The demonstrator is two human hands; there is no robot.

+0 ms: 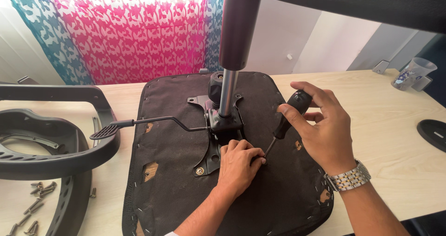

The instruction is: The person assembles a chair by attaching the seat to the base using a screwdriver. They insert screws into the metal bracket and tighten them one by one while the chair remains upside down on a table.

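While the right hand grips a screwdriver at frame centre, the left hand pinches its tip against the seat plate.

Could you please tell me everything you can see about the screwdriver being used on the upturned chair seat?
The screwdriver has a thick black handle and a thin dark metal shaft. It is tilted, handle up and to the right, tip down and to the left. The right hand grips the handle; the left hand pinches the shaft's lower end against the black fabric seat underside, beside the metal mounting plate. The tip itself is hidden by the fingers.
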